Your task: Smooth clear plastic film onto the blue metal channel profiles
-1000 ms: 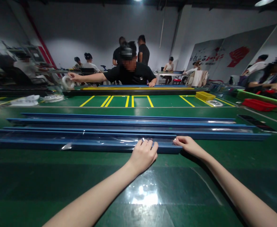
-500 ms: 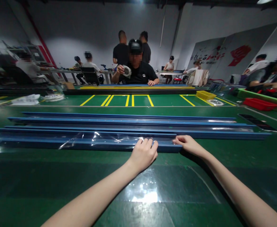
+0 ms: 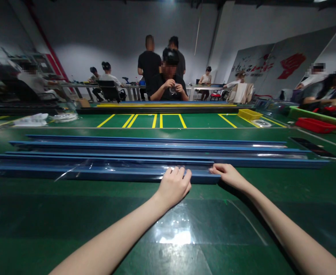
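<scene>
On the green table (image 3: pixel 70 229) lie four long blue rails (image 3: pixel 156 148) (three untouched). The nearest rail (image 3: pixel 113 175), cut off at the left, wears wrinkled clear film (image 3: pixel 99 166). The left hand (image 3: pixel 173 186) curls over its near edge with the thumb hidden, so I cannot tell whether it grips. The right hand (image 3: pixel 228 174), fingers loose, touches its right end. Beyond sit one yellow tray (image 3: pixel 248 115) and one red tray (image 3: pixel 314 126).

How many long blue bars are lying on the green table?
4. The nearest blue bar lies under the left hand and right hand; the second bar sits just behind, reaching farther right; the third bar and farthest bar lie behind those. Overlap may hide another.
</scene>
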A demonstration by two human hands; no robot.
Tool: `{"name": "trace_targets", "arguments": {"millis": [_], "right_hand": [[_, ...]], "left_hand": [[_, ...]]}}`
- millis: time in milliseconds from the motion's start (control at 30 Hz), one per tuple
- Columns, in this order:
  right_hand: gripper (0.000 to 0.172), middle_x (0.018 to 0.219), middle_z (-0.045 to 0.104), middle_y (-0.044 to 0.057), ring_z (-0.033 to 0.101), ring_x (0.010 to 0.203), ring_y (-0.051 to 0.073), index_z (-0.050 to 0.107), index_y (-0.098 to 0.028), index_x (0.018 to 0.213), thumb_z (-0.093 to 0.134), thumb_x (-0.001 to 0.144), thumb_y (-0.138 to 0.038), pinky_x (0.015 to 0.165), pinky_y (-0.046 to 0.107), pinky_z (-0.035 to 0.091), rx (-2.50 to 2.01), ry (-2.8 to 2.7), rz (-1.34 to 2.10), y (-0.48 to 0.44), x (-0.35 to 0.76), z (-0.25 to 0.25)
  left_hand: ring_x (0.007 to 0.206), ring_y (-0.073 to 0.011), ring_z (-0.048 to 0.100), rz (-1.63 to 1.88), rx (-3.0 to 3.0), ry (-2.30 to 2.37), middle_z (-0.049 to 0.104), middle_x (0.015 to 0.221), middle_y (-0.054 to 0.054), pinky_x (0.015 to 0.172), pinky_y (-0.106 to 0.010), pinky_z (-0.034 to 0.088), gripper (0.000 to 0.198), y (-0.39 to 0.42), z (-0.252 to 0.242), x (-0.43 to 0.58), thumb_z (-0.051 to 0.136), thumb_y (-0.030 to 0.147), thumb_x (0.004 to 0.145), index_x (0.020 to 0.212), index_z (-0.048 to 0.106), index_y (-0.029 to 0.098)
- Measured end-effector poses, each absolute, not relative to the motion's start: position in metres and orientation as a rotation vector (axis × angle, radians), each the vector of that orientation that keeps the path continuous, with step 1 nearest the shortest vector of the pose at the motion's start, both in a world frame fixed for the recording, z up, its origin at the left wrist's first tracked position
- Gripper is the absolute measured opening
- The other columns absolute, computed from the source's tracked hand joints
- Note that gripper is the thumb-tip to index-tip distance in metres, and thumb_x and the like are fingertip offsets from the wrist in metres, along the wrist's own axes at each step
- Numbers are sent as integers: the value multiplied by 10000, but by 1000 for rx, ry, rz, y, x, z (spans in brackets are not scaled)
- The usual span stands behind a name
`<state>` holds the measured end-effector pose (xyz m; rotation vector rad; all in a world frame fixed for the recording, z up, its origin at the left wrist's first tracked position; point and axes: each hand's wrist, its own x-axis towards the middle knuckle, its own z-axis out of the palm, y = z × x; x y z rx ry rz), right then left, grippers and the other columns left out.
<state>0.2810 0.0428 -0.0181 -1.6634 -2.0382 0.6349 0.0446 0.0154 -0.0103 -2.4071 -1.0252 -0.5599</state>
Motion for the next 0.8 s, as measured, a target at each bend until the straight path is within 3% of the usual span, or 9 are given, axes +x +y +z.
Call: {"name": "trace_targets", "arguments": {"millis": [467, 800], "right_hand": [[348, 561, 478, -22, 423, 543, 105, 507, -178, 653, 519, 673, -525, 523, 229, 324, -1573, -1895, 891, 45, 299, -20], [353, 655, 548, 14, 475, 636, 138, 533, -178, 659, 443, 735, -510, 612, 249, 360, -1591, -1942, 749, 43, 293, -21]], "left_hand": [[738, -180, 482, -579, -2460, -1087, 531, 820, -38, 625, -325, 318, 152, 16, -9, 44, 385, 243, 811, 858, 510, 168], [777, -185, 461, -626, -2468, -1120, 512, 836, -42, 620, -314, 323, 135, 16, -7, 46, 400, 253, 806, 811, 510, 175]]}}
